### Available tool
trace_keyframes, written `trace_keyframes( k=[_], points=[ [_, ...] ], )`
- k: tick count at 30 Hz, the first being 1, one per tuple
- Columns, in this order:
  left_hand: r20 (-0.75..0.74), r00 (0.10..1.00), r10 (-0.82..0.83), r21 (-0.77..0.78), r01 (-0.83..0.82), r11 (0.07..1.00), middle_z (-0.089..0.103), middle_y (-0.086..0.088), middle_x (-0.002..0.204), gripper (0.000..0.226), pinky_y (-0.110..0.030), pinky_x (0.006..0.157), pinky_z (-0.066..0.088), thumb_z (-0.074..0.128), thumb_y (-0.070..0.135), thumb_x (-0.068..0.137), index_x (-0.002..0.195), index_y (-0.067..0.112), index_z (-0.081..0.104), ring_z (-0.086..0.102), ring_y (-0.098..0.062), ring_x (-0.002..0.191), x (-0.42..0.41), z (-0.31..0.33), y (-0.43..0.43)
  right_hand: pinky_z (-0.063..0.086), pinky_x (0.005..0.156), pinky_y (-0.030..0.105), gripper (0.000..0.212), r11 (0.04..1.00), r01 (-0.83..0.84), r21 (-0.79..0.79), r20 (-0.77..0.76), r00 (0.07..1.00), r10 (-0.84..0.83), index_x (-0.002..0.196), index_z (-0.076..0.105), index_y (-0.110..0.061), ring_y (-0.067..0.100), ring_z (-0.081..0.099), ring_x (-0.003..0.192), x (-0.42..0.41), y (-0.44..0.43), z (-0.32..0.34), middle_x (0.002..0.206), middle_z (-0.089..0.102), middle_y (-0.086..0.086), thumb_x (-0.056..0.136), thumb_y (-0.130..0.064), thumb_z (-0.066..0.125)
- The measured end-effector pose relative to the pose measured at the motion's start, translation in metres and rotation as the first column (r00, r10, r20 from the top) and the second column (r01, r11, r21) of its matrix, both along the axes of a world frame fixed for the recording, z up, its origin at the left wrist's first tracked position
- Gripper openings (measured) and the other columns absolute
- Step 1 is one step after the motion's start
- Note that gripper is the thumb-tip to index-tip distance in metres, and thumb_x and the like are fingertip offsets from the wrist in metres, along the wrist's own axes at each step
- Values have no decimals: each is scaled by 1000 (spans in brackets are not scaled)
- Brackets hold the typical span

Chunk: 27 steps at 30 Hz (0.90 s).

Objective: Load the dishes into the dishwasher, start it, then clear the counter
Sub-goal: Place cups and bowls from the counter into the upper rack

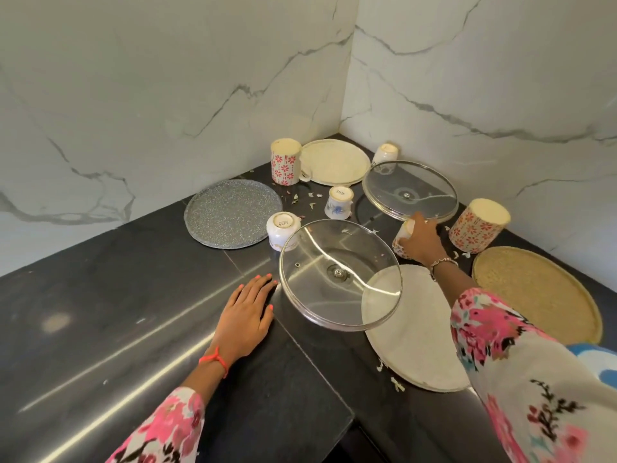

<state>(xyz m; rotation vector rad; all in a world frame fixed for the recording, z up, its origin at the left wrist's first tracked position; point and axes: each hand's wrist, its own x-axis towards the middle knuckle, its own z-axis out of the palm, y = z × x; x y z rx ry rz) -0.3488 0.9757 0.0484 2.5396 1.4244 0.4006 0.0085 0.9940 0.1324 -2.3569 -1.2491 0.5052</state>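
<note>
Dishes lie scattered on a black corner counter point(133, 295). My right hand point(421, 241) grips a small upturned cup point(402, 237) between two glass lids. The near glass lid point(337, 272) overlaps a white plate point(420, 332); the far glass lid point(410, 190) lies behind the hand. My left hand point(247, 310) rests flat on the counter, fingers straight, just left of the near lid. Upturned cups point(282, 228) point(339, 202) point(385, 153) and two flowered mugs point(284, 162) point(479, 225) stand around.
A grey speckled plate point(232, 212) lies at the left, a cream plate point(335, 162) in the corner, a woven tray point(537, 292) at the right. Marble walls close the corner. Small scraps litter the counter between the dishes. The counter edge drops off at the bottom centre.
</note>
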Motion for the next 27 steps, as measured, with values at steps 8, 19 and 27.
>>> trace_keyframes(
  k=[8,19,27],
  points=[
    [275,961,14,-132,23,991,54,-6,124,39,-27,104,31,57,16,83,121,10,52,47,-23,117,6,28,39,37,102,40,67,999,-10,47,-50,999,13,138,33,-10,41,44,119,2,-10,13,142,23,21,80,-10,68],
    [-218,922,-318,-102,303,948,23,-4,151,93,-48,116,19,76,38,66,143,25,25,20,-29,139,68,55,166,38,95,36,64,996,-50,76,86,995,43,129,42,-5,35,45,116,15,-24,23,136,37,20,77,-22,74],
    [-88,963,-253,-247,225,943,47,-9,121,86,-45,91,46,83,10,55,130,21,42,47,-29,111,72,74,169,29,83,24,62,994,-50,96,101,994,40,128,44,-5,31,44,114,9,-33,23,131,39,20,76,-20,74]
  ],
)
